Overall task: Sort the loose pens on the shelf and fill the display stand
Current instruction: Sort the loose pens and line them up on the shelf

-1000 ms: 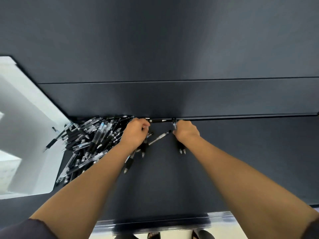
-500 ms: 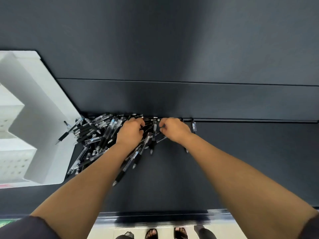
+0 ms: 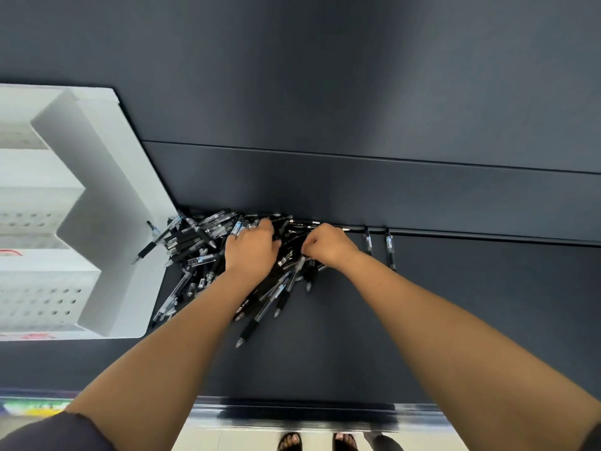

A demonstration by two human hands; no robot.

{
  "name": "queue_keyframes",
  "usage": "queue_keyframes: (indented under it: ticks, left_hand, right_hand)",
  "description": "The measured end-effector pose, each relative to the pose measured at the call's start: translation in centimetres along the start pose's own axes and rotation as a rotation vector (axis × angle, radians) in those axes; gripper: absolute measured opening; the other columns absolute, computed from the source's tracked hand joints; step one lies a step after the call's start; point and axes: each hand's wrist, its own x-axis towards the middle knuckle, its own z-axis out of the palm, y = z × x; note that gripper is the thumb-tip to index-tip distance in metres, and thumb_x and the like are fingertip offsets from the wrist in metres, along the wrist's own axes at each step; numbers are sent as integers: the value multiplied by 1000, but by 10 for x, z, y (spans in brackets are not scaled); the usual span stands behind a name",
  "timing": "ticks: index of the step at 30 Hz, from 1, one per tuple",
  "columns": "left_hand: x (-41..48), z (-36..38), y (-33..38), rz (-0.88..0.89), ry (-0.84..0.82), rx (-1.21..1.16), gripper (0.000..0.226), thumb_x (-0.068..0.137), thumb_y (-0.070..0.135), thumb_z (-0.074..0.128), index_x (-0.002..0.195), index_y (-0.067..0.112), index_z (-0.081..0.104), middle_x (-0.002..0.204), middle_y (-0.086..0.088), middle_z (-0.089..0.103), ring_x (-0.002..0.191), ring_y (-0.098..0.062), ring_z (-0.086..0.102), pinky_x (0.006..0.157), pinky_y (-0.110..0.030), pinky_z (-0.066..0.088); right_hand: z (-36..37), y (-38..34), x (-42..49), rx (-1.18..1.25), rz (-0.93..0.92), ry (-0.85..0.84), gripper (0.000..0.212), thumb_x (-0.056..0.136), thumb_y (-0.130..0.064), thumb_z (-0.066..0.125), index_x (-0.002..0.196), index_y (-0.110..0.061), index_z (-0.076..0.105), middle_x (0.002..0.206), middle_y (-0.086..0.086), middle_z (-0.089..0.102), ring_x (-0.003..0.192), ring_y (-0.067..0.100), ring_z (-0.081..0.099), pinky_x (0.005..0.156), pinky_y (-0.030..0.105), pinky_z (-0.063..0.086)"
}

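Note:
A heap of loose black and clear pens [image 3: 195,252] lies on the dark shelf [image 3: 325,346] against its back wall. My left hand [image 3: 250,252] rests on the heap's right part, fingers curled down into the pens, and a bundle fans out from under the wrist. Close to its right, my right hand [image 3: 328,245] has curled fingers that pinch pens at the heap's edge. Two single pens [image 3: 368,240] [image 3: 390,247] lie side by side to the right. The white display stand [image 3: 107,196] stands at the left, with one pen leaning on its side.
The shelf's back panel [image 3: 357,190] rises right behind the heap. A metal front rail [image 3: 292,415] edges the shelf below my arms. Feet in sandals [image 3: 289,442] show on the floor beneath. Dark bare shelf surface stretches to the right of the two single pens.
Both hands have come together and shifted left onto the heap. Two pens now lie apart at the right, where my right hand was. More of the stand shows at the left.

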Motion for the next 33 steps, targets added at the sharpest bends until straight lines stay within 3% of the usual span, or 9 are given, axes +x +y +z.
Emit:
queue_keyframes:
  ticks: [5, 8, 10, 12, 16, 20, 22, 28, 33]
  left_hand:
    - [2, -17, -11, -30, 102, -601, 16, 97, 20, 45, 108, 10, 38, 82, -9, 60, 77, -32, 61, 75, -41, 49]
    - [0, -25, -16, -45, 129, -768, 12, 97, 15, 45, 106, 11, 38, 80, -2, 54, 63, -19, 57, 58, -15, 45]
    - [-2, -27, -20, -47, 118, -801, 15, 96, 13, 46, 109, 9, 40, 79, 0, 51, 65, -19, 51, 58, -16, 45]
    - [-3, -28, -26, -45, 102, -752, 19, 96, 14, 48, 113, 8, 42, 80, -4, 52, 71, -21, 49, 67, -30, 44]
    - [0, -28, -32, -42, 74, -643, 27, 96, 12, 48, 122, 7, 46, 94, -8, 57, 85, -20, 52, 75, -26, 37]
    - [6, -26, -23, -27, 3, -625, 30, 95, 10, 48, 125, 10, 46, 88, -11, 59, 68, -20, 52, 69, -35, 46]
    - [9, -24, -18, -38, -61, -608, 27, 97, 16, 46, 124, 16, 44, 76, -9, 55, 59, -20, 50, 61, -36, 47]
    - [13, -21, -5, -12, -162, -346, 27, 90, 18, 56, 116, 12, 54, 96, -14, 64, 95, -33, 59, 83, -39, 48]
    - [11, -19, 1, 6, -165, -133, 18, 94, 24, 49, 100, 10, 58, 94, -11, 62, 95, -33, 60, 76, -41, 50]
  right_hand:
    - [16, -15, 11, 178, 173, -25, 20, 85, -23, 64, 70, -11, 59, 57, 0, 60, 52, 13, 54, 58, 25, 49]
    - [34, -19, 14, 263, 240, 1, 26, 81, -33, 69, 71, -13, 56, 64, 1, 62, 60, 18, 60, 69, 31, 54]
    - [42, -23, 15, 301, 269, 17, 24, 80, -32, 69, 74, -12, 57, 76, 6, 64, 71, 23, 62, 73, 34, 53]
    - [45, -27, 17, 356, 296, 0, 20, 81, -24, 67, 71, -11, 55, 76, 8, 63, 65, 23, 58, 65, 32, 50]
    - [36, -37, 16, 551, 303, -24, 19, 81, -19, 61, 67, -13, 49, 59, 3, 50, 43, 15, 39, 44, 21, 34]
    - [7, -35, 10, 701, 251, -11, 8, 88, -20, 50, 84, -13, 51, 77, 5, 51, 63, 19, 51, 60, 30, 51]
    - [-8, -25, 6, 757, 254, -10, 3, 92, -12, 43, 92, -11, 46, 73, 8, 51, 57, 20, 52, 56, 31, 51]
    - [-26, 7, -6, 662, 223, 72, 5, 94, -8, 46, 98, -9, 48, 68, 7, 46, 53, 12, 37, 54, 28, 43]
    - [-24, 15, -13, 683, 203, 15, 6, 93, -7, 50, 98, -11, 48, 67, 6, 48, 51, 12, 35, 51, 24, 38]
